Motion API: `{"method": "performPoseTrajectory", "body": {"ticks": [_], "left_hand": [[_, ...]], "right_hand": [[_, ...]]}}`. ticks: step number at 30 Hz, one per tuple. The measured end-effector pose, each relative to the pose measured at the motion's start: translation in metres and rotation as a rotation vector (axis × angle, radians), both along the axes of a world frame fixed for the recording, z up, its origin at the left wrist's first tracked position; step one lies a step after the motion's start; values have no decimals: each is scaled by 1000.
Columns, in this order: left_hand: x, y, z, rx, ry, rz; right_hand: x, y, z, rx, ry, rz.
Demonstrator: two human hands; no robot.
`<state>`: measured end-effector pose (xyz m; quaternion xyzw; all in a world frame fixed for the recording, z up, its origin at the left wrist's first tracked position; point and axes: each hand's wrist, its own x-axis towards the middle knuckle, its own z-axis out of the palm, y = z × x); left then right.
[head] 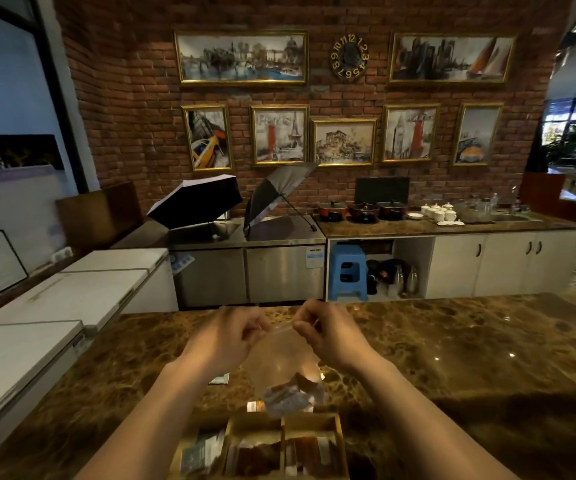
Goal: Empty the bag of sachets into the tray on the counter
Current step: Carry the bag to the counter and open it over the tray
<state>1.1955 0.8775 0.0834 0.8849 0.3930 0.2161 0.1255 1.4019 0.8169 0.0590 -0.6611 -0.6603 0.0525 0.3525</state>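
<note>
Head view. The left hand point(226, 336) and right hand point(326, 336) each pinch the top edge of a clear plastic bag point(281, 355), held up above the marble counter point(453, 341). Sachets point(291, 396) are bunched in the bag's lower end. That end hangs just over the far rim of a wooden tray point(338, 441) with compartments, already holding packets. One loose packet point(219, 378) lies on the counter near the left wrist.

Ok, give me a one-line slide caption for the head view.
Both hands, left and right, pinch the clear bag's top edge, sachets bunched at its bottom, above the divided tray.
</note>
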Motion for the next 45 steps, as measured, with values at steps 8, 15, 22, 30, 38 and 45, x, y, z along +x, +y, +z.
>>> {"method": "performPoseTrajectory", "body": {"ticks": [8, 15, 22, 30, 38, 45], "left_hand": [[8, 27, 6, -133, 40, -32], [13, 28, -3, -320, -213, -4], [4, 22, -19, -474, -464, 117], [1, 16, -25, -600, -579, 175], [-2, 18, -24, -862, -767, 121], [4, 18, -18, -949, -895, 117]], "right_hand": [[-1, 24, 5, -60, 131, -62], [-32, 25, -1, 84, 528, -287], [-64, 14, 1, -124, 1006, -47], [-73, 13, 9, -227, 1149, -53], [-66, 18, 16, -315, 1222, -17], [-60, 19, 16, -321, 1332, 104]]}}
